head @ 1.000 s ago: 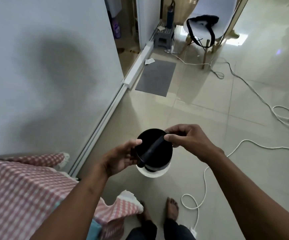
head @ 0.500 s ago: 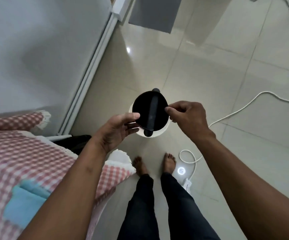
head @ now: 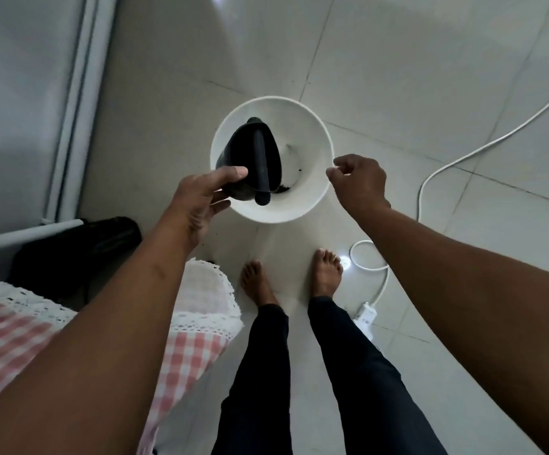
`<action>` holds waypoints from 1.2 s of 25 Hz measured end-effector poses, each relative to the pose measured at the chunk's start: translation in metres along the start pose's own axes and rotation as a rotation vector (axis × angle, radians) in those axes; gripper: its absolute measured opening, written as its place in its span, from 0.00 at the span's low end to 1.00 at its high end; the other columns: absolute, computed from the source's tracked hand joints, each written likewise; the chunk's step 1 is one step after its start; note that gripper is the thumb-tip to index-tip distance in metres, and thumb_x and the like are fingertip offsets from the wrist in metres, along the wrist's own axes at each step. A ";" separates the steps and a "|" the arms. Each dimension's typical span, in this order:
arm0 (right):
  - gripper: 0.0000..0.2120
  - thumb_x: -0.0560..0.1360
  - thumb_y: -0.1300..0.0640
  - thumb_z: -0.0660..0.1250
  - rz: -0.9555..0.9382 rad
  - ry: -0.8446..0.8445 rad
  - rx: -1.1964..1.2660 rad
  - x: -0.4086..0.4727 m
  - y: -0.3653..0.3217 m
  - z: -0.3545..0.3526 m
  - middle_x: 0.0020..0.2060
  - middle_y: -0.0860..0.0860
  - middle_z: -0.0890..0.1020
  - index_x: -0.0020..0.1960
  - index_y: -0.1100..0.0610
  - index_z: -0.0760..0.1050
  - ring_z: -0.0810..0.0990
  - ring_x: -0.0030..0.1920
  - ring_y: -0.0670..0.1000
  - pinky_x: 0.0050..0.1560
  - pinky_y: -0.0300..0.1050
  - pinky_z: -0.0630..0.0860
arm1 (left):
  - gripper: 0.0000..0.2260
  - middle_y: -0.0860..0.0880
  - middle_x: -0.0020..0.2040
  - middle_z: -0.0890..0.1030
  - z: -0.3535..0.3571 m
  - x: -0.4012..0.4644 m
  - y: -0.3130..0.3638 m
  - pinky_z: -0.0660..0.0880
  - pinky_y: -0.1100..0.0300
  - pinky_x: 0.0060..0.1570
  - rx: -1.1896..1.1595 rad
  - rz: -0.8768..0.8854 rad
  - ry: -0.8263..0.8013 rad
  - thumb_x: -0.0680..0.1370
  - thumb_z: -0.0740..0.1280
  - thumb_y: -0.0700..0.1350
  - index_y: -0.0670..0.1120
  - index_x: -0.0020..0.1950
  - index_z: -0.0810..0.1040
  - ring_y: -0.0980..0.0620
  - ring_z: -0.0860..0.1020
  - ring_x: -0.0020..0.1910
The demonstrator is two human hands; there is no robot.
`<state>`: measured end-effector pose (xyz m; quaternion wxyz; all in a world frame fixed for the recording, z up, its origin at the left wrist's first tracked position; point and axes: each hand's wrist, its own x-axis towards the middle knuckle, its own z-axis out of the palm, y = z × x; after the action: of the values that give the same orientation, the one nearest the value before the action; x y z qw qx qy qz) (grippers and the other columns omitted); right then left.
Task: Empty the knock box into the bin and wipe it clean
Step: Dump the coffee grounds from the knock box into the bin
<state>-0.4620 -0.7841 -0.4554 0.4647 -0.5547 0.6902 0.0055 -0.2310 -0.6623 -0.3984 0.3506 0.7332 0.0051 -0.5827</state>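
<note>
The black round knock box (head: 241, 152) with a bar across its mouth is tilted to the right over the white round bin (head: 312, 192) on the floor. My left hand (head: 201, 195) grips the knock box by its near side. Dark grounds (head: 283, 188) lie inside the bin below the box's mouth. My right hand (head: 358, 182) hovers at the bin's right rim, fingers loosely curled, holding nothing that I can see.
A table with a pink checked cloth (head: 20, 330) and lace edge stands at the left. A black bag (head: 79, 254) lies under it. A white cable (head: 463, 152) and power strip (head: 366, 318) run over the tiled floor at the right. My bare feet stand just behind the bin.
The view dropped toward the floor. My right hand let go of the knock box and moved to the bin's rim. My left hand tilted the box over the bin, and grounds fell in.
</note>
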 end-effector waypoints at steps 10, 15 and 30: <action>0.04 0.76 0.56 0.74 0.188 0.131 0.085 0.079 0.033 0.045 0.40 0.49 0.86 0.44 0.55 0.86 0.86 0.43 0.51 0.39 0.36 0.74 | 0.34 0.49 0.52 0.89 0.013 0.089 -0.034 0.80 0.54 0.57 0.146 0.027 0.148 0.55 0.82 0.59 0.44 0.57 0.84 0.49 0.86 0.55; 0.07 0.76 0.56 0.74 0.233 0.157 0.190 0.086 0.039 0.038 0.42 0.53 0.88 0.39 0.53 0.83 0.88 0.44 0.55 0.52 0.53 0.86 | 0.39 0.47 0.58 0.86 0.041 0.104 -0.017 0.82 0.55 0.55 0.439 0.199 0.286 0.56 0.81 0.64 0.43 0.61 0.84 0.49 0.86 0.55; 0.12 0.75 0.56 0.75 0.253 0.163 0.297 0.091 0.035 0.043 0.37 0.50 0.87 0.33 0.50 0.81 0.88 0.42 0.53 0.50 0.52 0.87 | 0.47 0.36 0.70 0.74 0.072 0.082 -0.020 0.75 0.48 0.67 1.073 0.848 0.566 0.63 0.79 0.63 0.37 0.74 0.71 0.37 0.74 0.68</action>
<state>-0.4577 -0.8171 -0.5565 0.4798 -0.3878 0.7826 -0.0829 -0.2742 -0.7178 -0.4842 0.1243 0.8651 -0.4737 -0.1083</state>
